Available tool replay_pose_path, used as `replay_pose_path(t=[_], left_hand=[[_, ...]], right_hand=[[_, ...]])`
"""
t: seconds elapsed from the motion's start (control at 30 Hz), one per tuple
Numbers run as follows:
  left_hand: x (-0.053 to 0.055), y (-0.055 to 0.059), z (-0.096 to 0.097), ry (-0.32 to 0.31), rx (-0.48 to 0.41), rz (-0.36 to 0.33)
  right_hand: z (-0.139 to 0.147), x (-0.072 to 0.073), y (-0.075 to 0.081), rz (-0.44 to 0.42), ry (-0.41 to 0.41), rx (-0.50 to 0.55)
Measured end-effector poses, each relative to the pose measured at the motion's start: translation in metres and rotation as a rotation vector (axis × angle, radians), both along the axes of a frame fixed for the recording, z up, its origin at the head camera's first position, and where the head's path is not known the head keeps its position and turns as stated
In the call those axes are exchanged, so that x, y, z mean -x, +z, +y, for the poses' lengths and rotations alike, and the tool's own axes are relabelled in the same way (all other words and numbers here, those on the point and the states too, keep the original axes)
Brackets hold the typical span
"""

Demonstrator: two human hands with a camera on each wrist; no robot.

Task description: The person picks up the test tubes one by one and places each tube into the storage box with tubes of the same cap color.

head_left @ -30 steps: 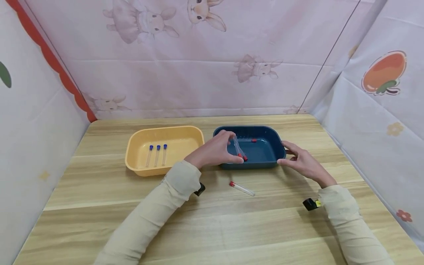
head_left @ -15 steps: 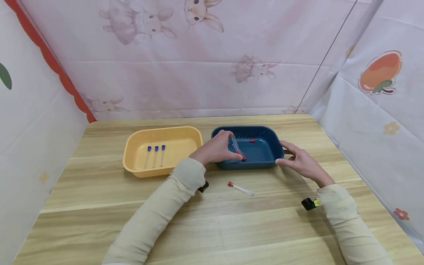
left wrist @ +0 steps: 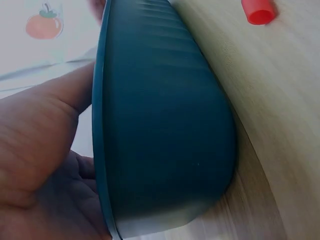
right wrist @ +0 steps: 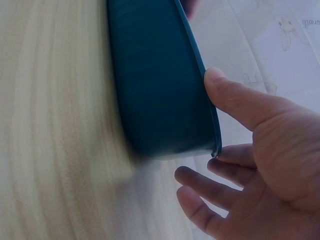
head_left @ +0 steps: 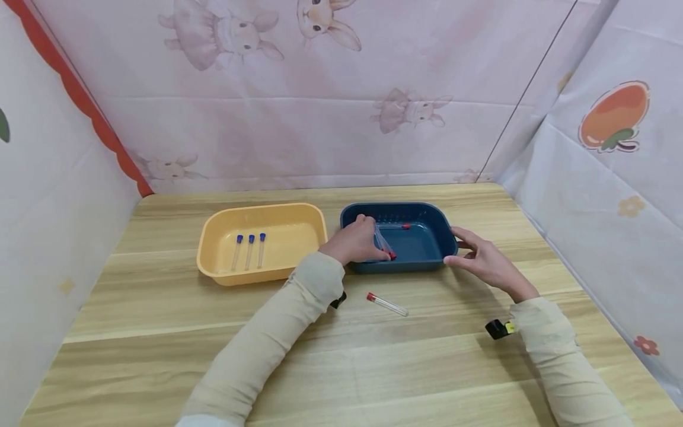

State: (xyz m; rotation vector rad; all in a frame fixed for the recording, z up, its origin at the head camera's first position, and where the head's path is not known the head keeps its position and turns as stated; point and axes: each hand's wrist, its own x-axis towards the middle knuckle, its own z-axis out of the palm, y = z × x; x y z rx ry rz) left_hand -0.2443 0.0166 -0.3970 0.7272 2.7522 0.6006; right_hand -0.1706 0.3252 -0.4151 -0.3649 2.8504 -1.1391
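Note:
My left hand (head_left: 354, 240) reaches over the left end of a dark blue basin (head_left: 397, 268), fingers and thumb around red-capped test tubes (head_left: 382, 240). Their caps point down toward the near wall. In the left wrist view the basin's wall hides these tubes. Another test tube with a red cap (head_left: 406, 226) lies along the back of the basin floor. At the opposite end, my right hand (head_left: 488, 261) holds the basin by its corner. The right wrist view has the thumb (right wrist: 216, 75) on the rim and the other fingers outside, below it.
A yellow basin (head_left: 213, 273) stands to the left, holding three test tubes with blue caps (head_left: 251, 238). One more red-capped test tube (head_left: 388, 305) lies on the wooden table (head_left: 373, 367) in front of the blue basin. Printed cloth (head_left: 320, 142) walls off the back and both sides.
My left hand has lowered into the blue basin and shifted slightly right, bringing the red-capped test tubes down with it. My right hand stays at the basin's corner.

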Motion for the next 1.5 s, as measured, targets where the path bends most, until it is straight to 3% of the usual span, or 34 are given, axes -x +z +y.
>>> replay_pose_path(t=[0.33,0.43,0.77,1.17,1.5], left_hand=[[0.002,-0.005,0.015,-0.008,0.235,0.056],[0.002,-0.007,0.019,-0.001,0.269,0.059],[0.008,-0.013,0.025,0.052,0.208,0.019],[0.012,-0.016,0.029,0.052,0.189,0.007],[0.017,-0.022,0.032,0.041,0.165,0.036]], right_hand=[[0.0,0.0,-0.003,0.008,0.0,0.008],[0.0,0.0,-0.004,0.007,0.0,0.006],[0.0,0.001,-0.004,0.012,0.004,0.001],[0.001,0.002,-0.004,0.007,0.001,-0.003],[-0.001,0.0,-0.001,-0.001,-0.004,-0.01]])
